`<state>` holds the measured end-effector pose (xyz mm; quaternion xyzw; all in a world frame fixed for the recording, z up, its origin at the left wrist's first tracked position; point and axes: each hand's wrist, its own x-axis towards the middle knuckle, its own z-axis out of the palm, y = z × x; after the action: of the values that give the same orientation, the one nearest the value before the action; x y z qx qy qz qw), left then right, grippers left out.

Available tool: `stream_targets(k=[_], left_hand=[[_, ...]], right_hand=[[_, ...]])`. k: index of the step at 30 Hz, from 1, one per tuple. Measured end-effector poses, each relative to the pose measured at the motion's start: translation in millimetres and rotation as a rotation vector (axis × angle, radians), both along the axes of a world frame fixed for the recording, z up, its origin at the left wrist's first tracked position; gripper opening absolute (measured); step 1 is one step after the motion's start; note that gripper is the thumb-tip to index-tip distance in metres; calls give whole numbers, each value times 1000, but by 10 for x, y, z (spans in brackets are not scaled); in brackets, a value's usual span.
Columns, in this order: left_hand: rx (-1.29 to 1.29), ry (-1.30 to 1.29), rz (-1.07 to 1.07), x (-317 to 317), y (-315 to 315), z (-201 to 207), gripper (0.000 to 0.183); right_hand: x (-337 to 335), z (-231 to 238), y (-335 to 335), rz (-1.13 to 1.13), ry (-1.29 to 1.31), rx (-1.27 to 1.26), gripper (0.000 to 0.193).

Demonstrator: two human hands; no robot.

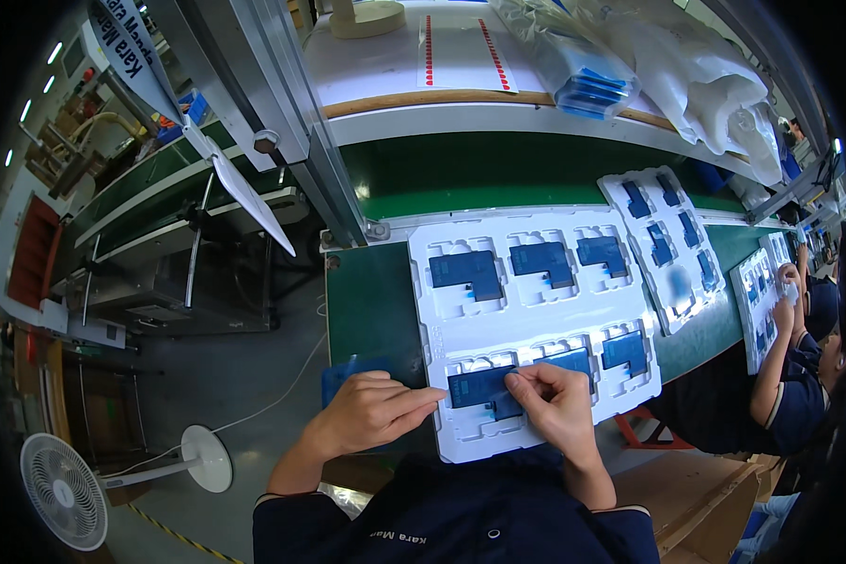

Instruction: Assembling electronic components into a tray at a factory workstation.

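A white moulded tray [536, 315] lies in front of me with two rows of dark blue L-shaped flat batteries in its pockets. My right hand [559, 399] pinches the right end of the near-left battery [479, 386] between thumb and forefinger. This battery is still at its pocket, and the fingers hide its right corner. My left hand [371, 412] reaches in from the left, forefinger stretched to the tray's edge beside that battery and the other fingers curled, with nothing visible in it. Partly behind my right hand sits another battery [571, 361] in the near row.
A second tray [663, 249] of batteries stands right on the green bench [371, 296]. Further right, a co-worker's hands [788, 287] work over another tray. Above the bench, a shelf [423, 117] carries plastic bags [592, 80]. A white fan [64, 491] stands at lower left.
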<state>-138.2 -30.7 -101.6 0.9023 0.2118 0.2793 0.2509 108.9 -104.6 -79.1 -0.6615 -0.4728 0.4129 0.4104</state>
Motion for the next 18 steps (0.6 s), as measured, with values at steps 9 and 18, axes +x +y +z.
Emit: stream_targets(k=[9,18], left_hand=[[-13,-9,13,7,2,-33,24],[-28,5,11,14,-1,-15,23]], right_hand=[[-24,-16,3,-1,-12,2,17],[-18,-3,5,19,-37,19,16]])
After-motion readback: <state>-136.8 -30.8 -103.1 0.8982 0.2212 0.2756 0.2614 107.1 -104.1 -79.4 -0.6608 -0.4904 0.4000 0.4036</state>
